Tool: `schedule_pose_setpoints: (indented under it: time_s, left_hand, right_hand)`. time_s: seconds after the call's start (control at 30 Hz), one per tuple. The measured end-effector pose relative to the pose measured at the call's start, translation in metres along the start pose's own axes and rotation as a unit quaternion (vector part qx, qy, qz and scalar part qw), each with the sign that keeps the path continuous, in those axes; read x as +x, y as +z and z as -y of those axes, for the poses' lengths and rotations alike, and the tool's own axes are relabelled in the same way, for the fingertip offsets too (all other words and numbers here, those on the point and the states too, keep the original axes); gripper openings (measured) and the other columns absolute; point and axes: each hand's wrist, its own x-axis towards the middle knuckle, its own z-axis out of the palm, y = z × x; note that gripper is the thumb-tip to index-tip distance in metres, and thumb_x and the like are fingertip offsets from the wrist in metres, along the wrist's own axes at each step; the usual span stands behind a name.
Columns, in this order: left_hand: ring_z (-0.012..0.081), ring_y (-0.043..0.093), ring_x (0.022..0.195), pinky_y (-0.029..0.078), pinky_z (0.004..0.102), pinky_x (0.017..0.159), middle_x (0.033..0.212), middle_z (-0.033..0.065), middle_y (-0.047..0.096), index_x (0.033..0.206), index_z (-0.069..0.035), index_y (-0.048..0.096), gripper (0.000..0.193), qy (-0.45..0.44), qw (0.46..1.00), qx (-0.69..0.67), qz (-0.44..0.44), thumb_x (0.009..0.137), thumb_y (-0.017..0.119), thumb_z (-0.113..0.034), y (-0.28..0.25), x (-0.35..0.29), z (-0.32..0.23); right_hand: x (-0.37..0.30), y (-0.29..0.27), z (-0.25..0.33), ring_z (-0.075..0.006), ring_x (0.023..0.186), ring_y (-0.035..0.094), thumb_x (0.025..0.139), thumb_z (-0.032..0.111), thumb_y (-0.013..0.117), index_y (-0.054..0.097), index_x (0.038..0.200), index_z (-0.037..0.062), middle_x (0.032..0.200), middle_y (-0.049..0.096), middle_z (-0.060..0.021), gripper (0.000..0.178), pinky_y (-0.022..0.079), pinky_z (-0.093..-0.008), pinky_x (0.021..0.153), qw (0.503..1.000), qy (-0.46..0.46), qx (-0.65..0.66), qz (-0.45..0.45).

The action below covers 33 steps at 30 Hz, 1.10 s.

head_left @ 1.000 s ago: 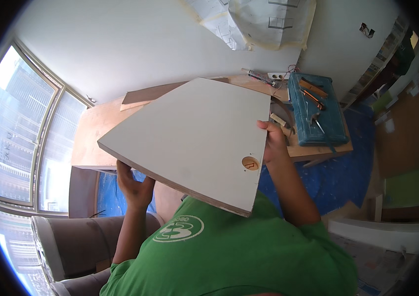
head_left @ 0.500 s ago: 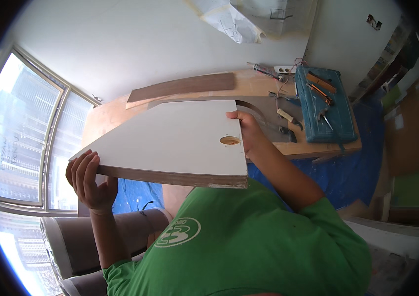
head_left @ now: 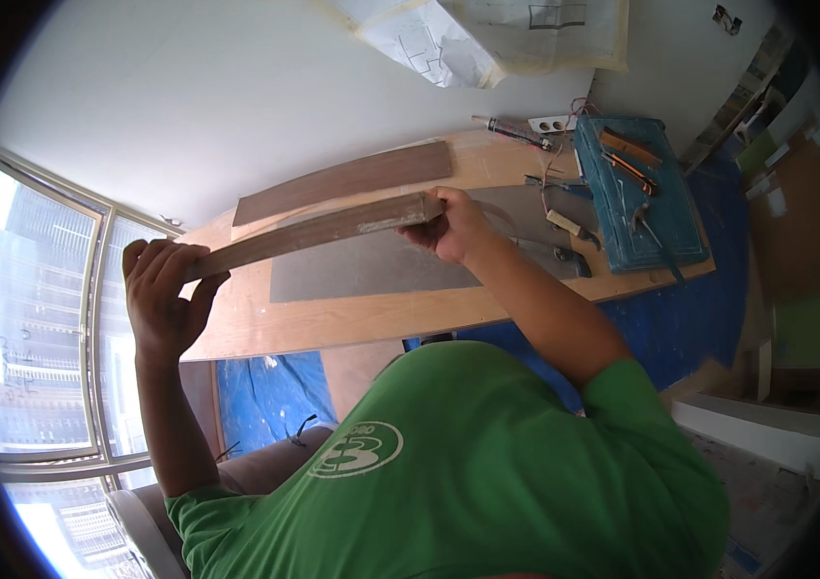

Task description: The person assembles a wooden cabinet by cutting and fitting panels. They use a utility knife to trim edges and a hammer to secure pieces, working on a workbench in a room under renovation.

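Observation:
A thick board point(head_left: 318, 233) is held up between my hands above the workbench, its brown, white-scuffed long edge facing me. Its white face and round hole do not show now. My left hand point(head_left: 166, 294) grips the left end, thumb beneath and fingers over it. At the right end, my right hand point(head_left: 453, 225) is closed around the corner. Below the board, a large grey-brown sheet point(head_left: 361, 267) lies flat on the bench. Behind it lies a long, narrow brown strip point(head_left: 347, 179).
The wooden workbench point(head_left: 236, 333) stands against a white wall. On its right are a teal tool case point(head_left: 634, 193) bearing several hand tools, a light-handled tool point(head_left: 572, 228) and a caulking tube point(head_left: 514, 132). Blue sheeting point(head_left: 275, 396) covers the floor. Windows point(head_left: 33, 318) are at left.
The board has been lifted away from me and tilted, so its white face has given way to its edge. Both hands have moved with it, keeping their hold.

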Motion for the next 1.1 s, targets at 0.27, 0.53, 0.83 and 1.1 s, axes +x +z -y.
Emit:
schedule_pose_setpoints:
  time_s: [0.27,0.53,0.83,1.1]
  left_hand:
    - [0.0199,0.068,0.079,0.044,0.0377,0.091,0.084,0.0051,0.074,0.093,-0.009,0.072,0.026,-0.003,0.996,-0.070,0.053,0.075,0.088,-0.020,0.095,0.075,0.146]
    - [0.0252,0.059,0.086,0.046,0.0388,0.092,0.086,0.0055,0.071,0.099,-0.008,0.073,0.030,0.003,0.992,-0.076,0.100,0.077,0.087,-0.022,0.172,0.123,0.260]
    - [0.0251,0.056,0.094,0.049,0.0405,0.088,0.091,0.0044,0.070,0.102,-0.010,0.073,0.030,-0.051,0.979,-0.087,0.174,0.078,0.087,-0.022,0.221,0.140,0.324]
    - [0.0264,0.055,0.101,0.050,0.0410,0.091,0.092,0.0050,0.071,0.101,-0.009,0.075,0.028,-0.110,0.950,-0.194,0.218,0.078,0.085,-0.021,0.258,0.156,0.347]
  right_hand:
    - [0.116,0.051,0.040,-0.0363,0.089,0.074,0.099,0.026,0.044,0.064,0.118,-0.0059,0.106,0.070,-0.0255,0.042,0.066,-0.0429,0.074,0.994,-0.001,-0.060,-0.092]
    - [0.213,0.088,0.055,-0.0334,0.085,0.074,0.103,0.031,0.039,0.065,0.115,-0.0057,0.098,0.072,-0.0253,0.047,0.065,-0.0403,0.068,0.981,0.022,-0.127,-0.147]
    - [0.273,0.100,0.045,-0.0339,0.087,0.075,0.105,0.039,0.034,0.063,0.117,-0.0039,0.101,0.073,-0.0241,0.053,0.063,-0.0373,0.063,0.963,0.082,-0.183,-0.181]
    - [0.308,0.090,0.048,-0.0345,0.080,0.075,0.104,0.052,0.034,0.063,0.115,-0.0059,0.095,0.072,-0.0247,0.066,0.061,-0.0357,0.059,0.944,0.150,-0.261,-0.137]
